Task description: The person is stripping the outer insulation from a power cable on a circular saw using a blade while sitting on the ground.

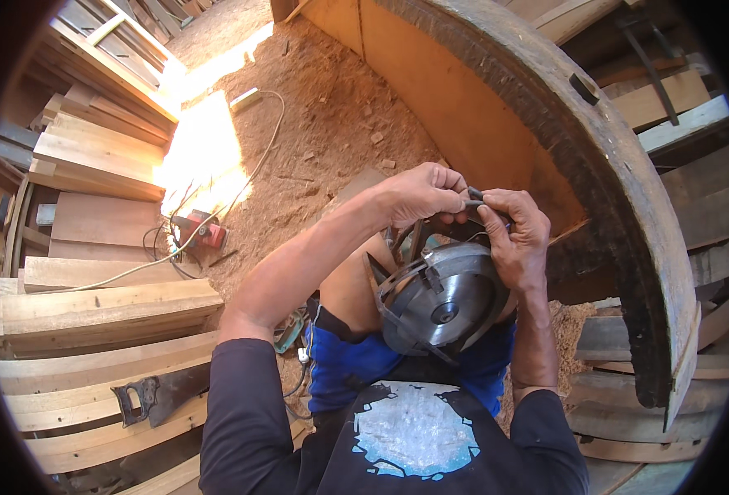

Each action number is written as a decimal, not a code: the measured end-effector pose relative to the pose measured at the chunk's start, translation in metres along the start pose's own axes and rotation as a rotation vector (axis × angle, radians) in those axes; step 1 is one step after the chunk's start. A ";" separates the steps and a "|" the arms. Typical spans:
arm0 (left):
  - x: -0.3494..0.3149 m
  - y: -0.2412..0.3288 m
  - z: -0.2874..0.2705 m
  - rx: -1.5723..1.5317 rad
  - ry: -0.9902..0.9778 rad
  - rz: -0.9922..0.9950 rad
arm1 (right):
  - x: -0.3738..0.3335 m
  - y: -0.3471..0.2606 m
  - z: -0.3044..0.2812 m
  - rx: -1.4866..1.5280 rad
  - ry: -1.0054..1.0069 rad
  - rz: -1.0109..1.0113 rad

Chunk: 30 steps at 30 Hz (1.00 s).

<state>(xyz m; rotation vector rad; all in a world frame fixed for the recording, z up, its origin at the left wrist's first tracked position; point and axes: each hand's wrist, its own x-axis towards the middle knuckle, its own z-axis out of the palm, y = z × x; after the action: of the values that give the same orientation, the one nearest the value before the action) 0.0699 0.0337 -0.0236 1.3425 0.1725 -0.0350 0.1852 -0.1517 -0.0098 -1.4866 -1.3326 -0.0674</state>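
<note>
A circular saw (444, 301) rests on my lap, its round steel blade facing up. Above it, my left hand (428, 195) and my right hand (517, 235) come close together, fingers closed in a pinch. Between the fingertips shows a short, thin dark piece (474, 198), perhaps cord; its exact kind is too small to make out. Both hands appear to grip it. My right wrist passes close beside the blade's edge. The saw's body is partly hidden under the blade and my hands.
A large curved wooden panel (637, 206) arches along the right. Stacked boards (101, 305) fill the left, with a handsaw (162, 398) lying on them. A red power tool (204, 230) and a pale cable (257, 165) lie on the sawdust-covered ground (323, 115).
</note>
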 end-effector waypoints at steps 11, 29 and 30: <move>-0.003 0.010 0.023 0.068 0.045 -0.035 | -0.015 -0.002 -0.010 0.057 -0.011 0.087; -0.047 0.002 0.036 0.192 0.093 0.062 | -0.019 -0.038 -0.011 0.006 -0.062 -0.015; -0.047 0.003 0.036 0.195 0.089 0.060 | -0.018 -0.040 -0.012 0.000 -0.056 -0.016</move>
<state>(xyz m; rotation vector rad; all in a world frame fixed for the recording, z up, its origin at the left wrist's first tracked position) 0.0277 -0.0044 -0.0065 1.5447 0.2073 0.0601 0.1559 -0.1805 0.0095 -1.4870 -1.3893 -0.0367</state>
